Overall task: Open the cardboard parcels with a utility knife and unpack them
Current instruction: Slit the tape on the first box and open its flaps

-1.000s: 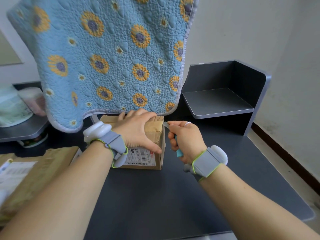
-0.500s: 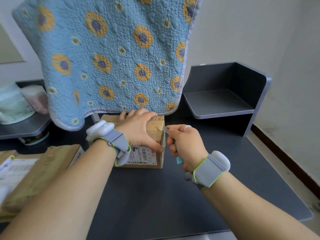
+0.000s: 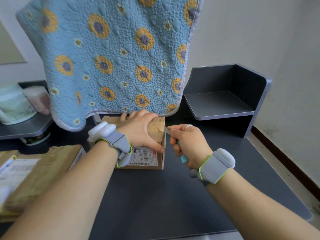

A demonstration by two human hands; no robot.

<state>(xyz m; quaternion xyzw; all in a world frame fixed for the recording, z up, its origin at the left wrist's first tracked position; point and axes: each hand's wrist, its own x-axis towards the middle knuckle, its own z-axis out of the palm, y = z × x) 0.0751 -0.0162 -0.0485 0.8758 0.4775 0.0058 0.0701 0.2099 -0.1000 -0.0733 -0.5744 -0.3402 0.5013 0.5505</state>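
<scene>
Head view puts the small cardboard box [image 3: 147, 144] at the middle of the frame on the dark desk [image 3: 164, 196], just below the hanging blue flowered quilt [image 3: 112, 58]. Your left hand [image 3: 138, 132] lies across its top, fingers spread and pressing down — your right hand [image 3: 188, 142] is clenched around the utility knife [image 3: 180, 149], whose blade meets the box's upper right edge. Another parcel [image 3: 39, 170] lies at lower left.
</scene>
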